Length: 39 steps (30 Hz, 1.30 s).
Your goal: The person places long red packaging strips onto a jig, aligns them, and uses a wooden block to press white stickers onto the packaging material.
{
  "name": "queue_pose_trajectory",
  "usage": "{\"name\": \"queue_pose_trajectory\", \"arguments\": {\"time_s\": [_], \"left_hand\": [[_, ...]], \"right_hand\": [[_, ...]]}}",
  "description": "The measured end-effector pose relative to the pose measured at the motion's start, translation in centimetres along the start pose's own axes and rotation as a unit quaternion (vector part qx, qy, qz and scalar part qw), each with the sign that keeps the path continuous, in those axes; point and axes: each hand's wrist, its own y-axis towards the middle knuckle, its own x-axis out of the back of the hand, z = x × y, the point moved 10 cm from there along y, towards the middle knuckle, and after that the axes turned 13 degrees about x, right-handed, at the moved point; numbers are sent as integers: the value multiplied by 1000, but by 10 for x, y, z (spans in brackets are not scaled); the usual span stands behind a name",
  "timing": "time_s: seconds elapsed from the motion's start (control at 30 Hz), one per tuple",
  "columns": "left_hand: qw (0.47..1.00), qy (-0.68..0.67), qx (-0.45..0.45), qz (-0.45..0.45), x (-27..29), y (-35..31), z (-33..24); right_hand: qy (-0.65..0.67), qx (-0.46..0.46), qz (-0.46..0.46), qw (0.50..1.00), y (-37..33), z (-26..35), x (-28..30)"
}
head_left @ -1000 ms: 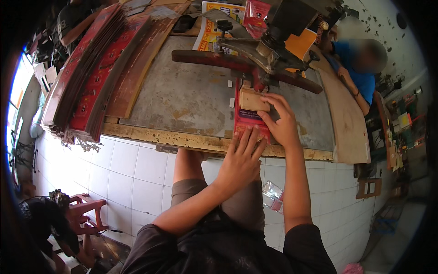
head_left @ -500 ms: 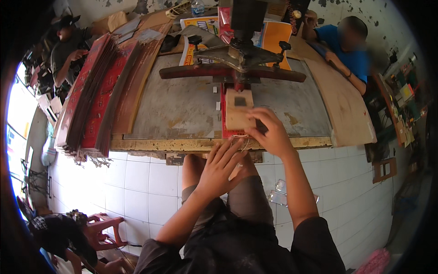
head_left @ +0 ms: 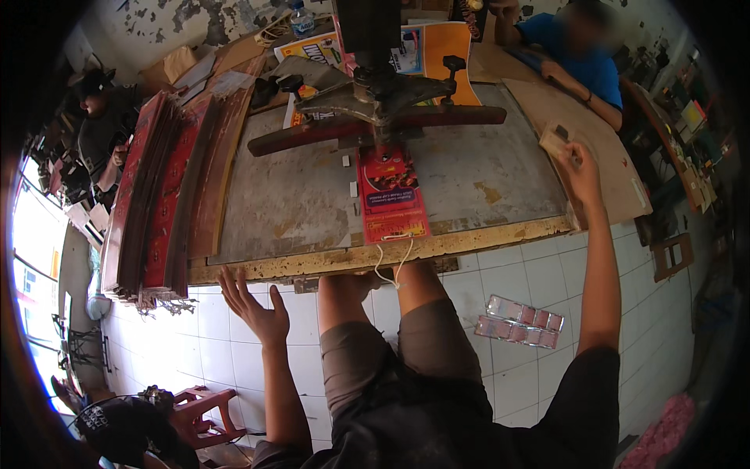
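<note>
My right hand (head_left: 580, 170) is out over the brown board at the right of the bench, its fingers closed on a tan flat block (head_left: 553, 144) with a dark square on it. My left hand (head_left: 260, 314) is off the bench's front edge at the left, fingers spread, nothing in it. Between them a red printed card (head_left: 391, 199) lies under the front of the press head. A pale string loop (head_left: 378, 268) hangs from its near end over the edge. Above the card's far end is the dark metal press head (head_left: 379, 117) with its long crossbar.
Stacks of red printed cards (head_left: 178, 195) with strings stand at the bench's left. Two small white pieces (head_left: 353, 189) lie left of the card. Printed sheets (head_left: 437, 59) lie behind the press. A person in blue (head_left: 594, 66) sits at right; clear packs (head_left: 519, 320) are on the floor.
The tan block has been lifted off the red card and carried right in my right hand. My left hand has moved left, away from the string. The view has shifted.
</note>
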Motion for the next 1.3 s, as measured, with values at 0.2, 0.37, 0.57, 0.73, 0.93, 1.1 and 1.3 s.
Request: {"name": "queue_pose_trajectory", "arguments": {"time_s": [0.2,0.37,0.57,0.73,0.93,1.1,1.3], "left_hand": [[993,-65,9,-102,-29,-2,4],[991,-60,8,-116,-40,-3,15],[993,-16,-13,-116,-49,-4,33],[987,-36,-21,-153,-57,-1,32],[989,-19,-28,-146,-66,0,37],[988,-20,-46,-144,-60,0,38],[989,-44,-40,-139,-67,1,35]], "right_hand": [[-220,-54,-44,973,69,-115,-9],[-286,-94,-106,948,81,-133,-15],[-280,-113,-96,949,84,-145,-15],[-223,-107,-114,962,81,-165,-13],[-99,-93,-84,987,84,-184,-9],[-29,-98,-89,991,81,-172,-18],[-46,-59,-129,989,83,-188,-1]]}}
